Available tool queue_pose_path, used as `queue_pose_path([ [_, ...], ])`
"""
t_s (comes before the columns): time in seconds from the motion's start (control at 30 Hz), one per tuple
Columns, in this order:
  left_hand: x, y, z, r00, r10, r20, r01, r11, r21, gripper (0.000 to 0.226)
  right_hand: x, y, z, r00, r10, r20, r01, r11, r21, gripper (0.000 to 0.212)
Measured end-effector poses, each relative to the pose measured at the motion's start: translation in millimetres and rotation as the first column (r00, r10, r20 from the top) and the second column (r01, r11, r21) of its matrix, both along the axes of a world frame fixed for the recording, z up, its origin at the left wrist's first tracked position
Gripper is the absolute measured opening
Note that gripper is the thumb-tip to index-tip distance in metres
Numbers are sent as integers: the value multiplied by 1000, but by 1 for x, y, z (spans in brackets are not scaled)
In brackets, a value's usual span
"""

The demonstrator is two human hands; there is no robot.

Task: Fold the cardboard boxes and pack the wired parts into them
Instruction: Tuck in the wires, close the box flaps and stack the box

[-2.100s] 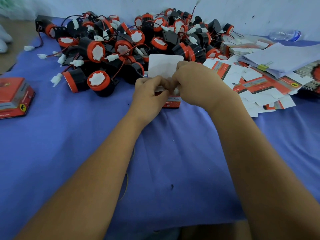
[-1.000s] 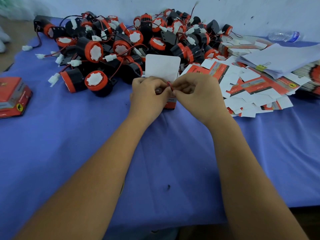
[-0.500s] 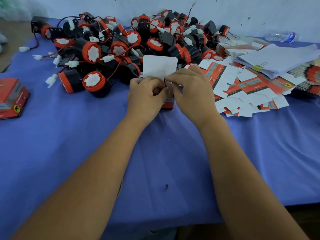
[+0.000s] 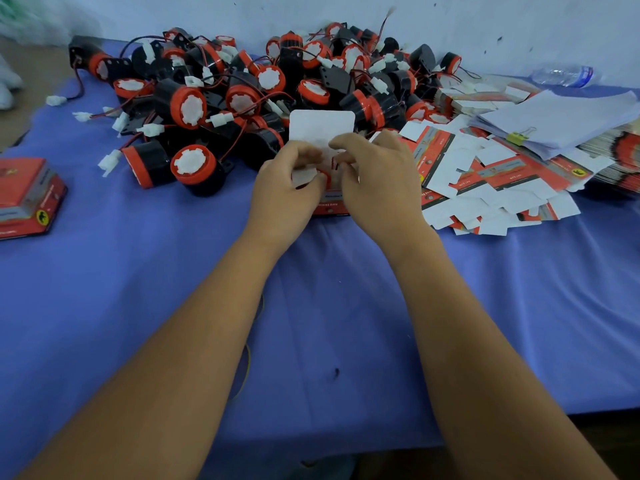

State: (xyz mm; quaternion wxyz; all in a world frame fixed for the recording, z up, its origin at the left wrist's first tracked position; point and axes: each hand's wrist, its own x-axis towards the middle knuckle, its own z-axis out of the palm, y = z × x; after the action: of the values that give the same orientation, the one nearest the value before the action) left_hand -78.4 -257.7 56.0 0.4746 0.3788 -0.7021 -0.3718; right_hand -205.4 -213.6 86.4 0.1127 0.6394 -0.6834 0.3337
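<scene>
A small red cardboard box (image 4: 330, 204) stands on the blue cloth between my hands, its white lid flap (image 4: 322, 128) upright behind them. My left hand (image 4: 282, 188) curls over the box's left side and grips a white side flap. My right hand (image 4: 379, 181) curls over the right side, its fingertips pinching the red wire (image 4: 333, 163) of the part at the box's opening. The part itself is mostly hidden inside the box. A big heap of black and orange wired parts (image 4: 242, 98) lies just behind.
Flat unfolded box blanks (image 4: 485, 181) spread to the right, beside a clipped stack of white paper (image 4: 561, 123) and a plastic bottle (image 4: 564, 75). A closed red box (image 4: 26, 199) sits at the left edge. The wall runs close behind the heap.
Both hands stay on the box. The fingers have shifted at its opening, working the red wire and the white side flap. The lid flap stays upright.
</scene>
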Motion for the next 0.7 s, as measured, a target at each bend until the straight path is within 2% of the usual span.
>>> queue_pose_path([
  [0.1, 1, -2, 1, 999, -27, 24, 27, 999, -19, 32, -4, 0, -4, 998, 61, 25, -62, 997, 42, 40],
  [0.2, 1, -3, 1, 992, -89, 92, 100, 988, -120, 38, -4, 2, -10, 970, 174, 172, -172, 985, -28, 40],
  [0.3, 2, -7, -3, 975, -130, 181, 165, 968, -187, 40, -3, 1, -16, 958, 185, 221, -173, 982, -72, 39],
  [0.4, 5, -13, -8, 938, -53, 344, 142, 961, -238, 34, -1, 1, -16, 935, 183, 303, -136, 976, -170, 43],
  [0.47, 6, -13, -9, 914, 4, 407, 121, 952, -280, 32, -4, 3, -16, 850, 164, 500, -76, 979, -190, 43],
  [0.53, 4, -11, -8, 919, 38, 391, 82, 955, -286, 30, -7, 5, -14, 673, 160, 722, -49, 984, -172, 26],
  [0.57, 3, -11, -8, 931, 44, 363, 59, 961, -269, 29, -11, 6, -13, 578, 183, 795, -70, 982, -175, 17],
  [0.6, 2, -11, -7, 946, 41, 322, 40, 970, -242, 28, -13, 7, -13, 511, 204, 835, -99, 979, -178, 17],
  [0.63, 2, -10, -6, 963, 33, 268, 25, 977, -211, 28, -15, 8, -14, 489, 212, 846, -129, 977, -170, 21],
  [0.7, 2, -7, -3, 984, 10, 176, 21, 984, -175, 27, -15, 8, -16, 546, 200, 813, -160, 978, -133, 19],
])
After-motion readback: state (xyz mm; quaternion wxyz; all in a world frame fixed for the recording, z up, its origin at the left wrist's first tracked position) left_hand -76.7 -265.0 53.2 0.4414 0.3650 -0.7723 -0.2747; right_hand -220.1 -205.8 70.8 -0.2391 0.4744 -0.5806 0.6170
